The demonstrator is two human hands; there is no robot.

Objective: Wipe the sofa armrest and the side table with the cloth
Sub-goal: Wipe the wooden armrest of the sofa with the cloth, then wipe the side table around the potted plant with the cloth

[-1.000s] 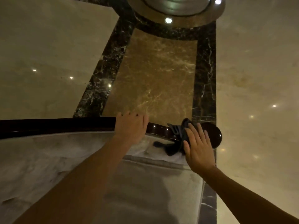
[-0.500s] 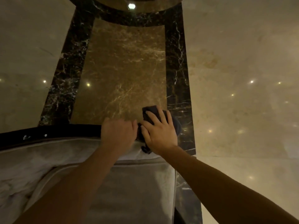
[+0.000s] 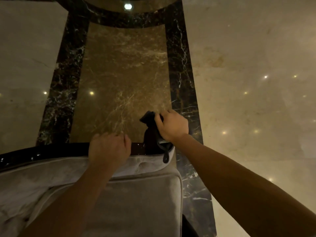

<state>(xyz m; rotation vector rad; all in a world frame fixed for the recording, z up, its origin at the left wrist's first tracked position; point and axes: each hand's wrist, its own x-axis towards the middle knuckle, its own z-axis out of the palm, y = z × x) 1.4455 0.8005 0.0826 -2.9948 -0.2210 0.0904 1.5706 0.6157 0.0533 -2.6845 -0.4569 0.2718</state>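
It looks like a hotel lobby or grand hall: polished marble floor (image 3: pixel 239 69) with dark veined inlay bands (image 3: pixel 179 69), plus a velvet sofa (image 3: pixel 136 202).

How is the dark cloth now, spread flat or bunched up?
Bunched up: the cloth is gripped in the right hand, crumpled, one end hanging over the glossy armrest.

Single head-worn wide-angle view, aimed forward and steeply down; glossy dark wooden sofa armrest (image 3: pixel 51 151) seen close below, polished beige-and-black marble floor (image 3: pixel 248 82) spread beyond.
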